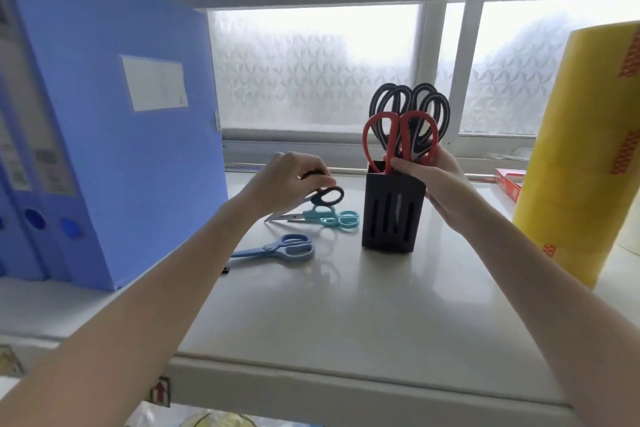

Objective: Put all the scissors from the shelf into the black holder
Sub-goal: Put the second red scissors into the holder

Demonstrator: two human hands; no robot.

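The right hand (427, 173) steadies the black holder (393, 215) at its rim, fingers (403, 165) closed around the red scissors (398, 139) standing inside. The left hand (289, 180) pinches the black scissors (323, 196), probably to lift them off the shelf (311, 315). Teal scissors (332, 218) and blue scissors (280, 248) lie nearby.

Single head-worn wide view, facing forward and slightly down, close over the shelf (311, 315), window behind, edges seemingly distorted

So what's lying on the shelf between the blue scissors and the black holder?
In the head view, only bare shelf lies between the blue scissors and the black holder; the teal scissors lie just behind that stretch.
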